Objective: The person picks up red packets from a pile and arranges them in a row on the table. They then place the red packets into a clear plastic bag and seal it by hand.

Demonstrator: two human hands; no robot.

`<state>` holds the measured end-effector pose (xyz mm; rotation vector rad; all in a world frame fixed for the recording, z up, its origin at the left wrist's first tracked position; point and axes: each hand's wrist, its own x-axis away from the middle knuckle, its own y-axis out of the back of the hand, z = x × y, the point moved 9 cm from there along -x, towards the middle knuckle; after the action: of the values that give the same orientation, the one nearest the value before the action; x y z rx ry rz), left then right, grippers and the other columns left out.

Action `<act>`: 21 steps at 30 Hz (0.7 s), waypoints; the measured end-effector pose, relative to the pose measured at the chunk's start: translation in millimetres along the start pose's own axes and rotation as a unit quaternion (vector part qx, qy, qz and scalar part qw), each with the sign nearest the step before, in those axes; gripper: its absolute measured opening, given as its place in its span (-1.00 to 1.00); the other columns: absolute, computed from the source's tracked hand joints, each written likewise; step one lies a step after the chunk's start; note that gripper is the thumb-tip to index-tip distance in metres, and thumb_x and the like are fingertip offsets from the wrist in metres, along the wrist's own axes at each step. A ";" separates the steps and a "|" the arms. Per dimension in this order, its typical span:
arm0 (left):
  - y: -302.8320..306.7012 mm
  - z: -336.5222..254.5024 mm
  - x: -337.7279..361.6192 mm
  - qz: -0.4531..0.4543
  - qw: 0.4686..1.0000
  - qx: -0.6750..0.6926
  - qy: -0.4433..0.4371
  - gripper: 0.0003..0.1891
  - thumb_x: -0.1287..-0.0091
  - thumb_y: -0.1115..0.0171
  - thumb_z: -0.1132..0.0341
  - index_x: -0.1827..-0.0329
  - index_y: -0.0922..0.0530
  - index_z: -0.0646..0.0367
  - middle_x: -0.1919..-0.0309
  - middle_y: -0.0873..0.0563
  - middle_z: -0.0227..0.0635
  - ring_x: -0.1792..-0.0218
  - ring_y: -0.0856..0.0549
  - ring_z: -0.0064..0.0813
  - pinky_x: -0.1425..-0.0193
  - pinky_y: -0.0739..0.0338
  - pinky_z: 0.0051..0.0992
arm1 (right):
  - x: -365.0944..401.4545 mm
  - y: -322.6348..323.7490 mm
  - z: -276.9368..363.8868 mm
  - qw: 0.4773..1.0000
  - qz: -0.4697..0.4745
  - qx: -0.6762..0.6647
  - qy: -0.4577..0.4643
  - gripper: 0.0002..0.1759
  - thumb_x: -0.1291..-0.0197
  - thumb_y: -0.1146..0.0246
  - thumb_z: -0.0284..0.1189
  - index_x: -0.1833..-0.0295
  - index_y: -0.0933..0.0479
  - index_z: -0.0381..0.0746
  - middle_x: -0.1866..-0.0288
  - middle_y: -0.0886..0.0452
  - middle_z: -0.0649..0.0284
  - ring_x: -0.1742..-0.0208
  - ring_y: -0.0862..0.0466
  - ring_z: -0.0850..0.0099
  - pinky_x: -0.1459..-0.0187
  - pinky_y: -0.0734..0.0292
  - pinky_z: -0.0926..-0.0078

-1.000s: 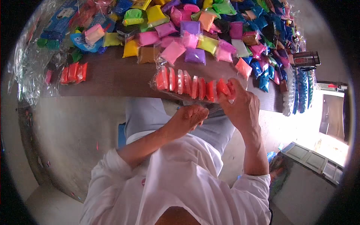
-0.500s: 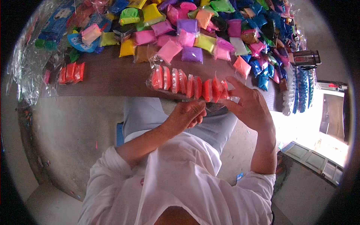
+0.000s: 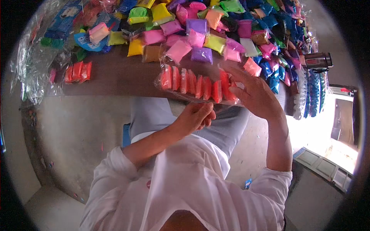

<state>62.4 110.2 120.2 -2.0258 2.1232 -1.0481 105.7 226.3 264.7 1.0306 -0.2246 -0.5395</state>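
A clear plastic bag [image 3: 194, 85] holds a row of several orange-red packets and hangs just above the near edge of the brown table [image 3: 115, 79]. My right hand [image 3: 254, 96] is at the bag's right end, with fingers and thumb pinching the last orange packet [image 3: 225, 82] through the plastic. Just under the bag's middle, my left hand [image 3: 194, 117] has its fingers curled on the lower edge of the plastic. A small set of three orange packets [image 3: 78, 72] lies on the table at the left.
A big heap of colourful packets [image 3: 200, 30] in pink, yellow, purple, green and blue covers the far side and right of the table. Crumpled clear plastic [image 3: 32, 65] is piled at the left end. A dark device [image 3: 317, 60] sits at the right edge. Grey floor lies below.
The bag of orange packets has lifted slightly up and right. My right hand went from gripping the end, to fingers spread, to pinching the last packet. My left hand stayed under the bag.
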 end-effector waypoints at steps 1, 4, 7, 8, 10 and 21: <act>0.5 -0.1 -0.4 0.000 1.000 0.000 0.000 -0.53 -0.38 0.00 -0.09 0.41 -0.52 0.17 0.64 -0.52 -0.46 0.69 -0.37 -0.74 0.65 -0.23 -0.70 | -2.7 2.7 1.5 1.000 0.000 0.000 0.001 -0.55 -0.14 -0.17 -0.48 -0.19 -0.42 -0.20 -0.05 -0.59 0.11 0.11 -0.65 0.26 0.08 -0.54 0.37; 0.5 1.0 1.1 0.010 1.000 0.005 -0.007 -0.55 -0.39 0.01 -0.07 0.41 -0.52 0.16 0.64 -0.52 -0.45 0.69 -0.37 -0.75 0.65 -0.23 -0.71 | -7.4 -10.2 -1.2 0.992 0.102 -0.022 -0.064 -0.59 -0.15 -0.13 -0.51 -0.16 -0.44 -0.21 -0.02 -0.60 0.11 0.01 -0.62 0.25 0.00 -0.51 0.36; 1.4 1.2 -0.2 0.002 1.000 0.008 -0.011 -0.55 -0.40 0.01 -0.07 0.40 -0.52 0.17 0.64 -0.52 -0.45 0.69 -0.37 -0.75 0.65 -0.23 -0.70 | -10.2 -8.6 2.8 0.997 0.065 -0.040 -0.024 -0.63 -0.16 -0.12 -0.52 -0.12 -0.45 -0.25 0.02 -0.60 0.09 0.01 -0.63 0.24 0.01 -0.52 0.36; 1.2 -1.6 -0.8 0.001 1.000 0.007 -0.019 -0.54 -0.40 0.01 -0.07 0.43 -0.51 0.17 0.65 -0.52 -0.46 0.69 -0.38 -0.74 0.65 -0.24 -0.70 | -11.3 -6.0 -4.9 0.998 0.028 -0.026 -0.046 -0.65 -0.16 -0.13 -0.50 -0.10 -0.46 -0.27 0.05 -0.61 0.07 0.03 -0.63 0.22 0.02 -0.52 0.36; 1.5 -3.4 -1.6 -0.002 1.000 0.007 -0.027 -0.53 -0.40 0.00 -0.08 0.46 -0.51 0.17 0.66 -0.51 -0.46 0.69 -0.39 -0.74 0.65 -0.25 -0.70 | -14.9 -2.0 -8.9 0.998 -0.007 -0.013 -0.067 -0.66 -0.16 -0.15 -0.48 -0.07 -0.47 -0.30 0.07 -0.61 0.05 0.04 -0.64 0.21 0.02 -0.52 0.36; 0.8 4.4 -4.7 0.001 0.998 0.033 -0.057 -0.55 -0.38 -0.01 -0.08 0.46 -0.53 0.10 0.66 -0.51 -0.49 0.66 -0.41 -0.73 0.63 -0.23 -0.68 | -54.7 -41.8 -1.0 0.986 0.076 0.149 -0.014 -0.71 -0.11 -0.24 -0.29 0.11 -0.59 -0.23 0.28 -0.64 0.06 0.23 -0.65 0.17 0.14 -0.52 0.27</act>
<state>64.4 112.3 114.3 -2.0008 2.0073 -0.9636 46.4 239.1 232.1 1.2838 -0.4144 -0.3895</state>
